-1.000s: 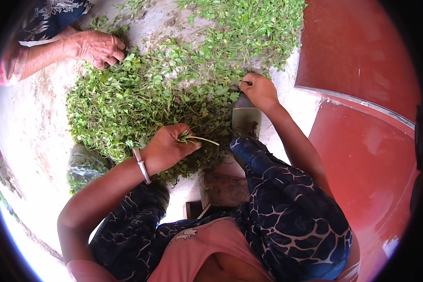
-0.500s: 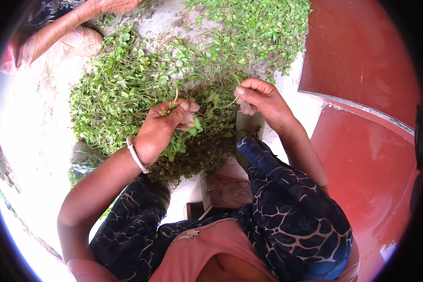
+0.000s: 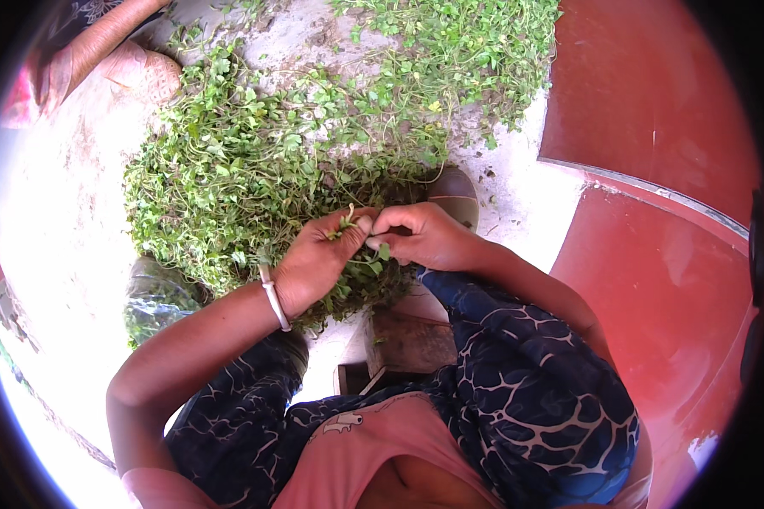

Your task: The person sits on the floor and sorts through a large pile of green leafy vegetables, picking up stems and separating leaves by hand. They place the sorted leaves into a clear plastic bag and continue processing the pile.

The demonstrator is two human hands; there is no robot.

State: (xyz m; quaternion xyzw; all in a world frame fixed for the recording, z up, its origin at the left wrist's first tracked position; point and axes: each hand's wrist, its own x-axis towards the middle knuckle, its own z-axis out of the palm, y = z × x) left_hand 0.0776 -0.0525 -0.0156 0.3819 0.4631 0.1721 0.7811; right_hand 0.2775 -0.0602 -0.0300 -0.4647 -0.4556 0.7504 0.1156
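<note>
My left hand (image 3: 324, 254), with a pale bangle on its wrist, is closed around a small bunch of leafy green stems (image 3: 377, 259). Pale stem ends stick up between its thumb and fingers, and leaves hang out below. My right hand (image 3: 429, 235) meets it at the fingertips, thumb and forefinger pinched together against the bunch. Whatever lies inside that pinch is too small to make out. Both hands are above the near edge of a wide heap of loose green herb stems and leaves (image 3: 229, 161) spread over the ground.
A clear plastic bag (image 3: 154, 297) lies at the heap's left edge. My shoe (image 3: 457, 191) rests beside the heap on the right. A wooden stool (image 3: 412, 339) is between my legs. Red flooring (image 3: 654, 280) lies right. Another person's arm (image 3: 102, 51) shows at the upper left.
My right hand has come left and down from above the heap to meet my left hand. My left hand has shifted slightly right and down. The other person's hand has left the picture.
</note>
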